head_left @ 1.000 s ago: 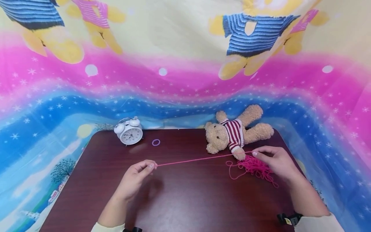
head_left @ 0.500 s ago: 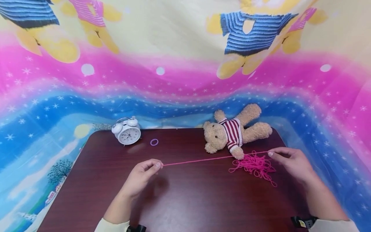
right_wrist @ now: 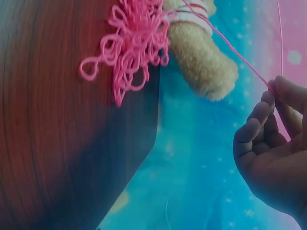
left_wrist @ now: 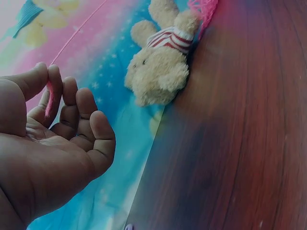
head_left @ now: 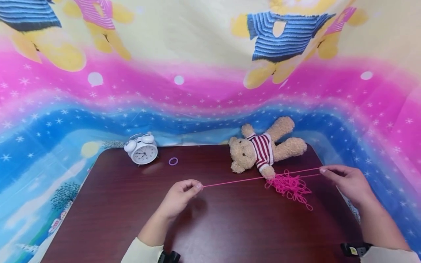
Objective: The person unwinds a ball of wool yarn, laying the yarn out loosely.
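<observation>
A strand of pink yarn point(head_left: 235, 181) stretches straight between my two hands above the table. My left hand point(head_left: 182, 197) pinches its end between thumb and index finger; in the left wrist view a short tail of yarn point(left_wrist: 49, 98) lies along the index finger. Farther right, my right hand point(head_left: 350, 182) pinches the yarn between thumb and fingertips. From there a second length runs back to a loose, looped pile of pink yarn point(head_left: 291, 186) on the table. The pile lies against the paw of a teddy bear point(head_left: 243, 153) in a red-and-white striped shirt, lying on its back.
A white twin-bell alarm clock point(head_left: 144, 151) stands at the back left of the dark brown table point(head_left: 230, 226). Beside it lies a purple ring point(head_left: 173, 161). A printed cloth backdrop point(head_left: 197, 87) hangs behind and around the table.
My right hand has moved right, away from the pile, drawing yarn with it. My left hand has also shifted right, still pinching the end. The view has turned slightly.
</observation>
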The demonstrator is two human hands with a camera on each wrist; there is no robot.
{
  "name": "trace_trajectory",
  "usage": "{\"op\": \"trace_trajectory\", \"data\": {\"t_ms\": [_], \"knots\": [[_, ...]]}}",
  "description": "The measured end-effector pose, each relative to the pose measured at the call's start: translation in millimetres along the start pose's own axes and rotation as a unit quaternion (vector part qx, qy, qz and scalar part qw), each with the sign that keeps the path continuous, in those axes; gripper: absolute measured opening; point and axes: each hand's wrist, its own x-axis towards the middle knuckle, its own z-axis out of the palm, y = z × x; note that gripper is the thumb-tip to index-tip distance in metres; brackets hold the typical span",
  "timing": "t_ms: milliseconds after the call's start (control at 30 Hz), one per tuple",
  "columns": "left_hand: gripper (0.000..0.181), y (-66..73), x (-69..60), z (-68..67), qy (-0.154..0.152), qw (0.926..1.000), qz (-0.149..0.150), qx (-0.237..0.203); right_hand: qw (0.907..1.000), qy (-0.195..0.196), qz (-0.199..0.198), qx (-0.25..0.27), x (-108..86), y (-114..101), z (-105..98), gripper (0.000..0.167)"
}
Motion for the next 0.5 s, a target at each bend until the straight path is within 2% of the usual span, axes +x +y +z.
{"op": "trace_trajectory", "data": {"t_ms": [333, 500], "knots": [[0.024, -1.2, 20.0, 28.5, -0.034, 0.9991, 0.026, 0.006, 0.9995, 0.020, 0.023, -0.002, 0.9, 20, -18, 0.061], [0.028, -1.4, 28.3, 44.1, -0.045, 0.9989, 0.014, -0.002, 0.9989, 0.034, 0.033, -0.005, 3.8, 27, -29, 0.057]]}}
